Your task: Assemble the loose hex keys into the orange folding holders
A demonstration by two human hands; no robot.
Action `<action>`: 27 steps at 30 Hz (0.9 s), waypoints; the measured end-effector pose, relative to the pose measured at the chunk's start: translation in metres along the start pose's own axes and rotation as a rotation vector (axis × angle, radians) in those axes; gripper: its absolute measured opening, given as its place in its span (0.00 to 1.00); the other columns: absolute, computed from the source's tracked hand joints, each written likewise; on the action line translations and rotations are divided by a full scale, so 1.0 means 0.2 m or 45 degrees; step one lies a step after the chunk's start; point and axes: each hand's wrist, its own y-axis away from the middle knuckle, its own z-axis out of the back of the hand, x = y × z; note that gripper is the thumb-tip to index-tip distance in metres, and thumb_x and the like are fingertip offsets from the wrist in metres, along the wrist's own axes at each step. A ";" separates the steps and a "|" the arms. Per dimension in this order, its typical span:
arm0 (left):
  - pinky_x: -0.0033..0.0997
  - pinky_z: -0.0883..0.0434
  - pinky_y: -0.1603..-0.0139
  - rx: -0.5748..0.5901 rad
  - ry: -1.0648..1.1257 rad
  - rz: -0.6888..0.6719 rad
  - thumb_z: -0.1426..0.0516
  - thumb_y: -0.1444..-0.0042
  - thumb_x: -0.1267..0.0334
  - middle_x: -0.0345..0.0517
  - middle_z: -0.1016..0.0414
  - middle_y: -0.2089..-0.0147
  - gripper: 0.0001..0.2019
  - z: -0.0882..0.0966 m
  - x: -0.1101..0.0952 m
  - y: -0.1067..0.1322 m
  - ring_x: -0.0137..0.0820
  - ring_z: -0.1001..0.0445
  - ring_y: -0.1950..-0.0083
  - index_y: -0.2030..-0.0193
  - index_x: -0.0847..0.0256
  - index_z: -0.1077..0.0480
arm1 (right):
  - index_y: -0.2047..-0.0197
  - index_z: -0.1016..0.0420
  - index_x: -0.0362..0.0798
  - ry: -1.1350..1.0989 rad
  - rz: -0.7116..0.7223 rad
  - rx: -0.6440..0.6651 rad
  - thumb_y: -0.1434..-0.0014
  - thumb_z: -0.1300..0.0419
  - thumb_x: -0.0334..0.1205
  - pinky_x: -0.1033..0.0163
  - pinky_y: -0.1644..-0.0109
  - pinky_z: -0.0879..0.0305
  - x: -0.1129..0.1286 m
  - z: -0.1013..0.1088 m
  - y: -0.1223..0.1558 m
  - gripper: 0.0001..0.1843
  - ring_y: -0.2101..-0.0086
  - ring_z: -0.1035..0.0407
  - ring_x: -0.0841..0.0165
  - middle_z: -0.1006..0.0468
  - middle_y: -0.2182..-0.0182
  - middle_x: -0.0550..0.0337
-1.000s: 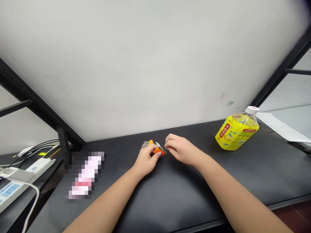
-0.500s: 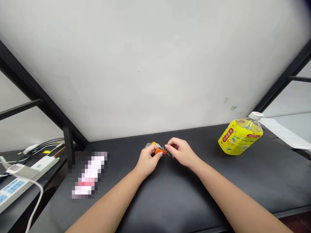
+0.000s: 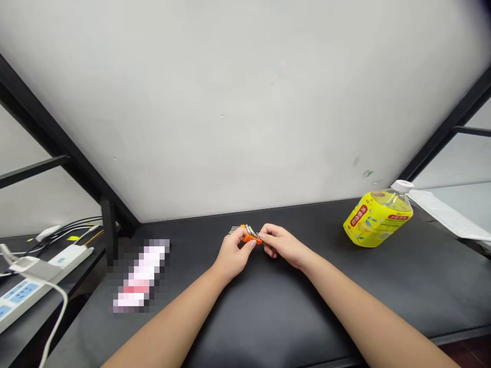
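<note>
An orange hex key holder (image 3: 251,238) with several silver hex keys (image 3: 248,231) in it is held above the black surface. My left hand (image 3: 233,254) grips the holder between thumb and fingers, with the thin straight ends of the keys pointing out past its far left side. At the right end of the holder my right hand (image 3: 283,244) is closed, its thumb and index finger pinching the bent end of a hex key. The fingertips mostly cover that key.
A yellow-labelled drink bottle (image 3: 378,217) with a white cap stands at the right. On the left lies a pixelated pinkish-white item (image 3: 143,273). Beyond a black metal post (image 3: 109,230) are a white power strip (image 3: 42,286) and cables. A pale wall rises behind the black surface (image 3: 268,317).
My right hand has moved slightly left and closed in on the holder's right end. The small bent key end that stuck out there is now covered. My left hand stays about where it was.
</note>
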 end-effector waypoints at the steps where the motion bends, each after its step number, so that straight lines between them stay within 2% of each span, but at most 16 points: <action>1: 0.31 0.30 0.54 0.007 0.000 -0.005 0.40 0.39 0.63 0.43 0.23 0.61 0.04 0.00 0.00 0.00 0.31 0.26 0.59 0.60 0.60 0.27 | 0.66 0.37 0.50 0.019 0.011 -0.015 0.38 0.39 0.57 0.68 0.75 0.47 -0.01 0.00 -0.01 0.20 0.80 0.42 0.73 0.35 0.82 0.70; 4: 0.32 0.29 0.53 0.005 -0.031 -0.012 0.41 0.38 0.62 0.45 0.22 0.60 0.05 0.01 0.02 0.00 0.32 0.24 0.58 0.58 0.60 0.26 | 0.64 0.32 0.49 0.211 0.107 -0.140 0.33 0.45 0.52 0.66 0.72 0.43 -0.03 0.00 -0.02 0.15 0.78 0.40 0.72 0.32 0.79 0.67; 7: 0.34 0.27 0.52 -0.049 -0.079 0.007 0.42 0.36 0.60 0.46 0.21 0.59 0.07 0.03 0.04 0.00 0.34 0.23 0.57 0.57 0.60 0.26 | 0.63 0.25 0.47 0.762 0.248 -0.271 0.36 0.41 0.40 0.63 0.62 0.36 -0.03 0.03 -0.03 0.07 0.68 0.33 0.69 0.26 0.68 0.59; 8: 0.34 0.27 0.51 -0.060 -0.080 0.017 0.42 0.35 0.59 0.47 0.21 0.58 0.07 0.03 0.04 -0.01 0.34 0.23 0.56 0.57 0.60 0.27 | 0.62 0.24 0.47 0.968 0.281 -0.268 0.39 0.39 0.37 0.61 0.58 0.35 -0.04 0.04 -0.03 0.04 0.64 0.32 0.67 0.25 0.65 0.57; 10: 0.35 0.27 0.50 -0.063 -0.064 0.033 0.43 0.35 0.59 0.47 0.21 0.57 0.07 0.03 0.04 -0.01 0.34 0.22 0.55 0.56 0.60 0.28 | 0.60 0.22 0.47 1.304 0.319 -0.216 0.41 0.36 0.34 0.59 0.53 0.35 -0.03 0.04 -0.02 0.05 0.58 0.31 0.63 0.24 0.60 0.54; 14: 0.34 0.27 0.51 -0.050 -0.085 0.036 0.44 0.34 0.60 0.47 0.21 0.57 0.07 0.03 0.04 -0.01 0.34 0.22 0.55 0.56 0.60 0.28 | 0.65 0.24 0.46 1.689 0.303 -0.181 0.40 0.41 0.28 0.59 0.57 0.37 -0.02 0.01 0.01 0.06 0.59 0.32 0.60 0.23 0.61 0.50; 17: 0.33 0.28 0.52 -0.046 -0.149 0.028 0.45 0.33 0.60 0.46 0.21 0.58 0.07 0.03 0.03 -0.01 0.33 0.23 0.56 0.56 0.60 0.28 | 0.69 0.26 0.46 1.792 0.208 -0.198 0.45 0.42 0.24 0.61 0.65 0.41 0.01 0.00 0.03 0.08 0.63 0.31 0.61 0.24 0.65 0.50; 22: 0.33 0.28 0.52 -0.063 -0.239 0.028 0.45 0.33 0.60 0.45 0.21 0.57 0.07 0.04 0.04 -0.01 0.33 0.23 0.57 0.55 0.59 0.28 | 0.73 0.30 0.47 1.686 0.038 -0.176 0.50 0.39 0.26 0.63 0.71 0.48 0.06 0.05 0.06 0.07 0.71 0.35 0.67 0.25 0.67 0.54; 25: 0.33 0.28 0.53 -0.069 -0.218 0.029 0.45 0.33 0.60 0.46 0.21 0.58 0.08 0.05 0.04 -0.01 0.33 0.23 0.57 0.55 0.60 0.28 | 0.74 0.31 0.47 1.619 0.030 -0.192 0.50 0.40 0.25 0.64 0.71 0.49 0.06 0.07 0.06 0.08 0.72 0.37 0.69 0.25 0.67 0.56; 27: 0.33 0.28 0.53 -0.082 -0.197 0.029 0.45 0.33 0.59 0.46 0.21 0.59 0.08 0.05 0.04 -0.02 0.33 0.23 0.57 0.56 0.60 0.28 | 0.74 0.31 0.47 1.550 0.093 -0.223 0.50 0.40 0.24 0.64 0.70 0.48 0.06 0.07 0.05 0.09 0.71 0.37 0.69 0.25 0.69 0.57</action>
